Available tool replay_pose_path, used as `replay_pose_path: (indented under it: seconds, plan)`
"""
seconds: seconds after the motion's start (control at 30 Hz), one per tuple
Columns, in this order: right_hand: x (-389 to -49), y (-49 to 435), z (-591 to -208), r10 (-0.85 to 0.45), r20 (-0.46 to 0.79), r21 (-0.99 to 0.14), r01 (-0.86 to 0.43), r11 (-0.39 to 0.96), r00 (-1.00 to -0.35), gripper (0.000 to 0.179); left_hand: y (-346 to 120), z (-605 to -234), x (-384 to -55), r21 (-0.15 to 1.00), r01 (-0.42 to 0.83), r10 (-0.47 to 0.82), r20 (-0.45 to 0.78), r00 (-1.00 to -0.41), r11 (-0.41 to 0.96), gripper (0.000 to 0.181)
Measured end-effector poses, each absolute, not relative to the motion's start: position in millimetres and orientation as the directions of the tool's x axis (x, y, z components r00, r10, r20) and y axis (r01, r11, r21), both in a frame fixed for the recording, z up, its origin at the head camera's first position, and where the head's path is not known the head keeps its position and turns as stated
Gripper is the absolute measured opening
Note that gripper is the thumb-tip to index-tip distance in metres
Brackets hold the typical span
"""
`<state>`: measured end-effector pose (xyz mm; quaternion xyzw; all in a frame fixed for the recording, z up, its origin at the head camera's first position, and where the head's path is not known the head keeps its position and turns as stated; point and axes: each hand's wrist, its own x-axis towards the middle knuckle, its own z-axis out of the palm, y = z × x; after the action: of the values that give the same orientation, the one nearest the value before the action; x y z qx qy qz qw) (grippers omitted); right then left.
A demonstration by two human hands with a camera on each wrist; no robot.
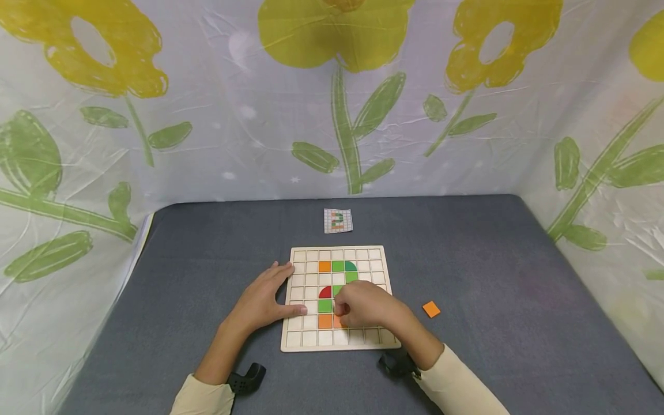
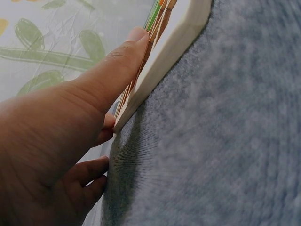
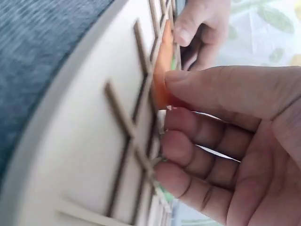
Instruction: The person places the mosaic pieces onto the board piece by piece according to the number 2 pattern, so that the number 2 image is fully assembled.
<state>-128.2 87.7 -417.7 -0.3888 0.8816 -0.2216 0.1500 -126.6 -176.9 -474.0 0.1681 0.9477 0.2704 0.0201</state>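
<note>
A pale wooden grid board [image 1: 306,340] lies on the table with coloured tiles in its cells. The right hand [image 1: 363,302] is over its lower middle, fingers curled. Thumb and fingertips pinch an orange square tile [image 3: 161,89] down at the board, beside another orange tile [image 1: 325,321]. The left hand [image 1: 261,300] rests at the board's left edge, fingers spread, with its thumb [image 2: 124,59] over the rim. Above the right hand sit a red quarter-round tile [image 1: 325,293], green squares [image 1: 338,266], a dark green quarter-round [image 1: 350,266] and an orange square [image 1: 324,266]. The right hand hides some cells.
One loose orange square tile [image 1: 431,309] lies on the dark grey table [image 1: 482,276] right of the board. A small printed pattern card [image 1: 338,221] lies behind the board. Flower-printed cloth [image 1: 249,115] hangs round the table's back and sides.
</note>
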Motion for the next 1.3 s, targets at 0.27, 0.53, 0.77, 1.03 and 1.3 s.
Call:
replay_pose_path:
  seconds: [0.27, 0.53, 0.77, 1.03, 1.3]
  plan:
    - [-122.3, 99.1, -400.7, -0.777, -0.183, -0.509, -0.618, 0.599, -0.602, 0.048, -177.4, -474.0, -127.2, 0.516, 0.296, 0.325, 0.035, -0.945, 0.804, 0.103]
    - [-126.9, 167.4, -394.0, -0.616, -0.251, -0.511, -0.438, 0.740, -0.747, 0.029, -177.3, -474.3, -127.3, 0.521, 0.298, 0.329, 0.036, -0.944, 0.799, 0.104]
    - [-129.2, 214.3, -393.2, -0.318, -0.345, -0.328, -0.204, 0.922, -0.883, 0.030, -178.1, -476.0, -127.7, 0.520, 0.297, 0.329, 0.033, -0.944, 0.801, 0.105]
    - [-136.3, 215.0, -399.5, -0.366, -0.304, -0.351, -0.253, 0.901, -0.880, 0.034, -178.9, -476.0, -127.4, 0.535, 0.303, 0.330, 0.048, -0.943, 0.789, 0.104]
    - [-138.2, 209.3, -401.7, -0.374, -0.221, -0.368, -0.278, 0.887, -0.901, 0.024, -177.8, -474.6, -126.6, 0.531, 0.309, 0.335, 0.050, -0.941, 0.789, 0.103]
